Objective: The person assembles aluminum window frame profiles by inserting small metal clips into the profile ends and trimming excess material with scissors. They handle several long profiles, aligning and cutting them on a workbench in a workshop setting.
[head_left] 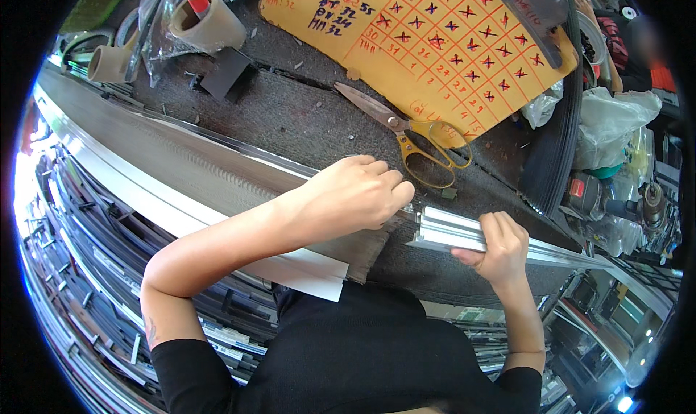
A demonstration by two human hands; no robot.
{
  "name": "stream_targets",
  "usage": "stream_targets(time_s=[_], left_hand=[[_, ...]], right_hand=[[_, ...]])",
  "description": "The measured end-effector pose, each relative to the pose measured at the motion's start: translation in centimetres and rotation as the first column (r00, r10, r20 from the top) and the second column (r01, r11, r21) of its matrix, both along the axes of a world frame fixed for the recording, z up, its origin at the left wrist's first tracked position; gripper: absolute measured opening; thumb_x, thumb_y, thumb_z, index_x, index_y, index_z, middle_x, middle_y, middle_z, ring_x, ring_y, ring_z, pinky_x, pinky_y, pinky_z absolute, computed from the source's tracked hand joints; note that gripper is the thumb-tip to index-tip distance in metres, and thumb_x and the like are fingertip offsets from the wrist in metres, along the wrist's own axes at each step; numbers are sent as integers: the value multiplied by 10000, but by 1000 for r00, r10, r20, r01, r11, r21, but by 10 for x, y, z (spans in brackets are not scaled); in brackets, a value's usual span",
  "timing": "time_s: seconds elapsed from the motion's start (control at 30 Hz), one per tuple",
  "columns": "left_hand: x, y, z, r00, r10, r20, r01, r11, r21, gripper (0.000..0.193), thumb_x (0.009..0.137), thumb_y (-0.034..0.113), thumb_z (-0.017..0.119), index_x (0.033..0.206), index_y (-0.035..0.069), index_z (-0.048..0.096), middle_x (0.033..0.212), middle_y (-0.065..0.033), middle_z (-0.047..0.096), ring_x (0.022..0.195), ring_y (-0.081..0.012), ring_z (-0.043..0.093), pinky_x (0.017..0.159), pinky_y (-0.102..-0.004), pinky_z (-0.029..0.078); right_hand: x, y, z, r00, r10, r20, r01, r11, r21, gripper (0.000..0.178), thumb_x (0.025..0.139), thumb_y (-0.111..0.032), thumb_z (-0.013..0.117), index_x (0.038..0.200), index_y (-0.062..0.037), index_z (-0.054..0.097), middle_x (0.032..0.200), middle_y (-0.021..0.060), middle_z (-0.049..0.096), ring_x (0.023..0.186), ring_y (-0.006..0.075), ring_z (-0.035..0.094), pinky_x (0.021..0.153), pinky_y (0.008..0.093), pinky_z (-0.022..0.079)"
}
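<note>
Had left hand [362, 193] with fingers bent, below left of scissors [395, 123]; could not see whether closed or holding something. Gripped silver profile [451, 230], below right of scissors, between thumb and fingers of right hand [504, 249]. Needed, probably, to support profile's left end and avoid twisting.

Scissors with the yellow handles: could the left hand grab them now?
Probably yes: the left hand is close to the scissors, and nothing visible lies between them or on top. It's curled, so it would likely have to open first.
</note>
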State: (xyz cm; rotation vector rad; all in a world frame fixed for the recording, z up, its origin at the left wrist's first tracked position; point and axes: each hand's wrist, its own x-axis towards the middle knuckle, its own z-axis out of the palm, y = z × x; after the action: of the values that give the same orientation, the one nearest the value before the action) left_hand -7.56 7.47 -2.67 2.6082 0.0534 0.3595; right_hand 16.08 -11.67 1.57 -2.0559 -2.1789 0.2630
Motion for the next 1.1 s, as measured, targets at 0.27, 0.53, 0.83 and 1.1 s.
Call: stream_targets(time_s=[0.27, 0.53, 0.83, 1.1], left_hand=[[-1, 5, 6, 993, 114, -34, -119, 922, -368, 222, 823, 118, 690, 964, 17, 551, 867, -138, 642, 788, -327, 706, 679, -435, 569], [-3, 7, 17, 994, 106, -37, -110, 863, -494, 217, 834, 130, 736, 1000, 14, 658, 940, -127, 630, 813, -323, 697, 702, -425, 571], [-5, 10, 25, 991, 123, -49, -131, 845, -518, 244, 820, 109, 776, 1028, 37, 671, 943, -92, 655, 818, -306, 704, 685, -405, 567], [-6, 9, 26, 985, 166, 38, -113, 803, -585, 243, 829, 86, 782, 1055, 47, 702, 923, -88, 678, 752, -293, 708, 643, -392, 568]], right_hand=[[11, 13, -1, 993, 18, 117, -30, 994, 101, 740, 788, -742, 695, 734, -28, 510, 679, 100, 463, 595, 283, 532, 508, 394, 452], [16, 13, 13, 986, -15, 163, -7, 991, 134, 789, 809, -788, 647, 727, -20, 487, 686, 107, 414, 575, 283, 493, 479, 383, 409], [13, 15, 15, 985, 8, 170, -33, 988, 149, 761, 795, -749, 709, 709, -27, 485, 681, 88, 411, 561, 248, 485, 461, 362, 398], [4, 15, 12, 985, 32, 171, -52, 992, 115, 731, 783, -721, 736, 708, -32, 503, 682, 89, 434, 568, 249, 505, 468, 359, 418]])
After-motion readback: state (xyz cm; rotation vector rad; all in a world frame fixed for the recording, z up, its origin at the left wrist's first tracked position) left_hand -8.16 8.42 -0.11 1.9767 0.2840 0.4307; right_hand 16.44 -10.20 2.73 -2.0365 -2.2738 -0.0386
